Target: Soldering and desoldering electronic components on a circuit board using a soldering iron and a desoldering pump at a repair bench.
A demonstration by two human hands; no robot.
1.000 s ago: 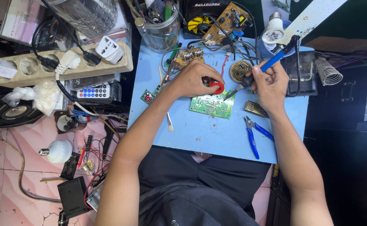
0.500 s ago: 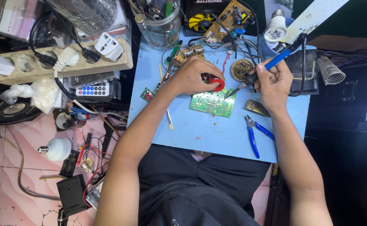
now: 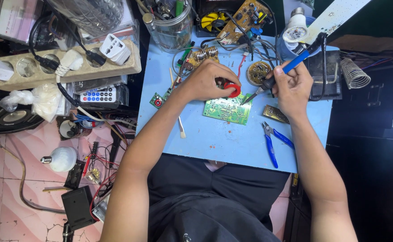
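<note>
Soldering scene, viewed from above. Left hand [image 3: 207,80] closed around a small red object [image 3: 233,90], held just above the upper edge of a green circuit board [image 3: 227,109] lying flat near the middle of the light-blue tabletop [image 3: 214,139]. Right hand [image 3: 291,87] gripped a blue-handled soldering iron [image 3: 286,71] like a pen, tilted, tip brought down close to the board's upper right corner, beside the red object; contact with the board could not be judged. Blue-handled pliers [image 3: 272,141] lay on the tabletop just right of the board, below the right wrist. Round circuit board [image 3: 258,72] sat behind the iron's tip, near a white bulb [image 3: 295,29]. Clear container of tools [image 3: 172,22] stood at the tabletop's far edge. Beige power strip [image 3: 62,67] with plugs, remote control [image 3: 99,95] and a second white bulb [image 3: 61,158] lay off to the left, the bulb on the pink tiled floor [image 3: 8,192].
</note>
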